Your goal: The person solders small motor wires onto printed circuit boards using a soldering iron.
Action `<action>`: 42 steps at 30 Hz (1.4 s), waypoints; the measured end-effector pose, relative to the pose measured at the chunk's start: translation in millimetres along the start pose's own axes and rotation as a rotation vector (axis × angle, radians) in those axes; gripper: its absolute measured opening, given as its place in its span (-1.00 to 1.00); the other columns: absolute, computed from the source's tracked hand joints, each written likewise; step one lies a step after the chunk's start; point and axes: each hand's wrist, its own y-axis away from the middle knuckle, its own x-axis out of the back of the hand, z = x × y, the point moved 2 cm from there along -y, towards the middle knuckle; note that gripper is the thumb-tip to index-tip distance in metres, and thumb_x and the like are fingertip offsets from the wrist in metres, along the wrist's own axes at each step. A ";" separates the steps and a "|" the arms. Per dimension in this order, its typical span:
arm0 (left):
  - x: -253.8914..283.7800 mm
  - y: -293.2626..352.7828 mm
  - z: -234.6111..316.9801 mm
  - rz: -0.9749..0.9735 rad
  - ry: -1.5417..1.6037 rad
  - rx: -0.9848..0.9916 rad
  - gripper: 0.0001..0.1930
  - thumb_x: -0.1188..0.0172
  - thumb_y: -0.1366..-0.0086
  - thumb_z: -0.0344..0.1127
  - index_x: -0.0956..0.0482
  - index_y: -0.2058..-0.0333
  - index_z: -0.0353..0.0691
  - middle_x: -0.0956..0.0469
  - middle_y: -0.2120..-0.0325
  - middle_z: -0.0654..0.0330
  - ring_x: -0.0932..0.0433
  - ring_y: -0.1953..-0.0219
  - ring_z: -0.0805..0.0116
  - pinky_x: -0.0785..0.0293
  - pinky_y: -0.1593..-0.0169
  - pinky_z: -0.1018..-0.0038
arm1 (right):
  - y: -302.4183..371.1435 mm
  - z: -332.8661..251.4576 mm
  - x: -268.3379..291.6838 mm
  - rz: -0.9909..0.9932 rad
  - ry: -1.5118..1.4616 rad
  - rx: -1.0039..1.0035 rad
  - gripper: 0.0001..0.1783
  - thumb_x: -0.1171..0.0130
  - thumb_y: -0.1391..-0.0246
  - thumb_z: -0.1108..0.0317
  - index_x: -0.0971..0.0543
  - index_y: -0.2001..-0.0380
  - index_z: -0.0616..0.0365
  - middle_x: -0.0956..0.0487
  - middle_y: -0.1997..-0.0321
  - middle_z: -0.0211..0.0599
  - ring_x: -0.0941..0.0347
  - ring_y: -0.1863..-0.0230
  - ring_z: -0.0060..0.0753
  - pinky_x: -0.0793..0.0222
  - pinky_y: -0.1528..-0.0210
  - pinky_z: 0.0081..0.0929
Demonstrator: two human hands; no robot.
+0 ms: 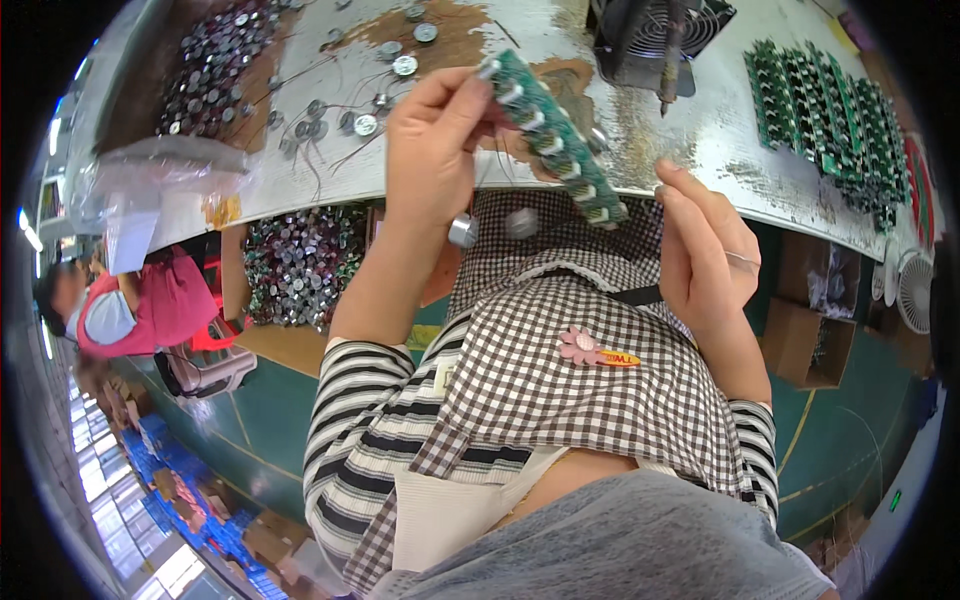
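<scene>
My left hand (440, 130) pinches the upper end of a long green circuit board strip (560, 140) between thumb and fingers, tilted above the table's front edge. White and metal parts line the strip. Below my left hand hang a small silver motor (463, 230) and a blurred motor (521, 223); how they join the board cannot be made out. To the right of the strip's lower end, apart from it, is my right hand (705, 245), its fingers drawn together in a pinch; whatever is between the fingertips, if anything, is hidden.
Loose wired motors (365, 125) lie on the worn white table (700, 135), with a motor heap (215, 75) at far left. A soldering iron (670, 85) points down before a black fan (690, 30). Rows of green boards (825, 125) lie right. Another person (150, 300) sits left.
</scene>
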 end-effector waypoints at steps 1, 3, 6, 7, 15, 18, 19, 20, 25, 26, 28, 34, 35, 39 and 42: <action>-2.3 4.3 -0.3 0.004 -0.023 0.012 -0.85 -0.14 -0.29 -0.38 -0.53 0.25 -0.35 -0.58 0.43 0.22 -0.51 0.45 0.55 -0.41 0.37 0.65 | -12.2 -7.7 -1.7 0.001 0.023 0.034 -0.75 -0.14 0.04 0.64 -0.48 0.21 0.46 -0.60 0.27 0.00 -0.53 0.49 -0.19 -0.47 0.43 -0.50; -12.2 15.2 -0.6 0.016 -0.023 -0.024 -0.85 -0.13 -0.31 -0.34 -0.53 0.25 -0.30 -0.55 0.48 0.28 -0.47 0.50 0.58 -0.38 0.40 0.67 | -27.9 -14.8 -21.3 0.009 -0.064 -0.078 -0.79 -0.14 -0.01 0.59 -0.50 0.22 0.41 -0.57 0.43 -0.07 -0.49 0.56 -0.21 -0.40 0.53 -0.47; -29.3 19.1 -6.0 -0.006 -0.205 -0.217 -0.88 -0.08 -0.32 -0.34 -0.51 0.30 -0.27 -0.50 0.50 0.33 -0.44 0.48 0.59 -0.36 0.42 0.64 | -31.1 -13.3 -46.7 -0.106 -0.295 -0.453 -0.88 -0.10 -0.10 0.52 -0.50 0.28 0.33 -0.44 0.68 -0.23 -0.37 0.72 -0.23 -0.27 0.64 -0.36; -25.3 11.5 -8.3 -0.060 0.016 0.045 -0.88 -0.05 -0.32 -0.35 -0.50 0.32 -0.27 -0.50 0.49 0.33 -0.44 0.48 0.59 -0.35 0.42 0.63 | -28.8 -6.3 -53.2 -0.006 -0.175 -0.254 -0.91 -0.11 -0.10 0.51 -0.50 0.31 0.30 -0.44 0.69 -0.23 -0.38 0.74 -0.25 -0.29 0.64 -0.39; -17.7 17.8 -19.5 -0.195 0.176 0.301 -0.82 0.05 -0.37 -0.31 -0.48 0.20 -0.25 -0.52 0.36 0.28 -0.45 0.41 0.57 -0.39 0.31 0.65 | -34.0 -3.1 -55.3 0.027 -0.162 0.112 -0.94 -0.17 -0.05 0.48 -0.51 0.40 0.24 -0.50 0.64 -0.22 -0.44 0.67 -0.25 -0.34 0.64 -0.38; -26.1 18.0 -23.5 -0.045 0.258 0.267 -0.79 0.07 -0.39 -0.28 -0.46 0.20 -0.28 -0.50 0.41 0.29 -0.41 0.45 0.58 -0.33 0.38 0.62 | -39.5 7.7 -57.7 0.054 -0.186 -0.016 -0.94 -0.16 -0.08 0.46 -0.52 0.41 0.23 -0.52 0.61 -0.22 -0.45 0.66 -0.24 -0.35 0.62 -0.39; -28.5 20.1 -26.8 -0.015 0.144 0.142 -0.79 0.07 -0.40 -0.27 -0.45 0.22 -0.29 -0.48 0.43 0.30 -0.38 0.47 0.60 -0.31 0.39 0.63 | -43.4 9.9 -55.6 0.010 -0.194 -0.251 -0.88 -0.13 -0.13 0.41 -0.52 0.40 0.25 -0.52 0.61 -0.19 -0.45 0.64 -0.24 -0.35 0.59 -0.41; -29.5 24.7 -30.4 0.015 0.030 0.015 -0.78 0.07 -0.41 -0.26 -0.44 0.23 -0.29 -0.46 0.46 0.32 -0.35 0.48 0.62 -0.29 0.40 0.64 | -46.2 7.4 -55.9 0.007 -0.194 -0.248 -0.88 -0.13 -0.13 0.41 -0.52 0.40 0.25 -0.52 0.61 -0.19 -0.45 0.64 -0.24 -0.35 0.59 -0.41; -25.6 15.7 -29.9 0.110 0.032 -0.092 -0.88 0.00 -0.36 -0.36 -0.44 0.29 -0.29 -0.43 0.51 0.35 -0.32 0.51 0.60 -0.27 0.41 0.66 | -32.7 -2.3 -69.2 0.010 -0.370 -0.473 -0.84 -0.05 -0.20 0.39 -0.49 0.38 0.28 -0.45 0.67 -0.19 -0.43 0.68 -0.28 -0.29 0.61 -0.46; -15.7 9.5 -27.3 0.029 -0.170 -0.056 -0.87 0.03 -0.36 -0.35 -0.45 0.26 -0.26 -0.48 0.42 0.32 -0.40 0.42 0.56 -0.32 0.31 0.62 | -27.0 -6.7 -68.4 -0.021 -0.337 -0.462 -0.85 -0.04 -0.20 0.41 -0.48 0.38 0.29 -0.44 0.69 -0.20 -0.41 0.71 -0.24 -0.29 0.64 -0.44; -23.0 0.4 -24.4 0.131 0.291 0.402 -0.88 0.03 -0.30 -0.41 -0.48 0.36 -0.24 -0.47 0.51 0.29 -0.40 0.51 0.46 -0.36 0.41 0.53 | -32.1 0.7 -67.4 0.005 -0.254 -0.282 -0.86 -0.05 -0.19 0.42 -0.47 0.38 0.29 -0.44 0.70 -0.20 -0.41 0.72 -0.21 -0.29 0.65 -0.43; -25.4 17.7 -29.6 -0.035 0.263 0.154 -0.85 0.01 -0.37 -0.31 -0.47 0.24 -0.25 -0.50 0.38 0.31 -0.43 0.38 0.54 -0.39 0.29 0.53 | -39.8 13.1 -62.4 -0.013 -0.248 -0.370 -0.80 -0.07 -0.20 0.34 -0.51 0.40 0.28 -0.46 0.68 -0.22 -0.42 0.71 -0.27 -0.29 0.65 -0.44; -27.2 16.4 -27.0 0.006 0.239 0.112 -0.86 0.00 -0.37 -0.32 -0.48 0.24 -0.24 -0.50 0.39 0.31 -0.43 0.39 0.55 -0.39 0.29 0.55 | -39.6 13.0 -63.6 -0.036 -0.377 -0.418 -0.78 -0.06 -0.22 0.32 -0.51 0.37 0.29 -0.46 0.68 -0.25 -0.40 0.68 -0.38 -0.28 0.62 -0.49; -15.7 12.3 -23.7 -0.006 0.122 0.050 -0.86 -0.04 -0.35 -0.31 -0.49 0.26 -0.24 -0.52 0.41 0.32 -0.43 0.42 0.59 -0.37 0.28 0.62 | -37.9 17.3 -69.3 -0.088 -0.712 -0.586 -0.74 -0.02 -0.25 0.29 -0.50 0.30 0.33 -0.44 0.65 -0.35 -0.32 0.57 -0.64 -0.25 0.53 -0.58; -16.8 12.9 -18.4 -0.012 0.021 0.062 -0.86 -0.06 -0.33 -0.30 -0.50 0.31 -0.24 -0.49 0.45 0.35 -0.39 0.45 0.62 -0.32 0.34 0.65 | -39.2 17.2 -72.8 -0.120 -0.776 -0.602 -0.75 -0.01 -0.25 0.30 -0.48 0.34 0.32 -0.43 0.65 -0.33 -0.32 0.59 -0.60 -0.24 0.55 -0.55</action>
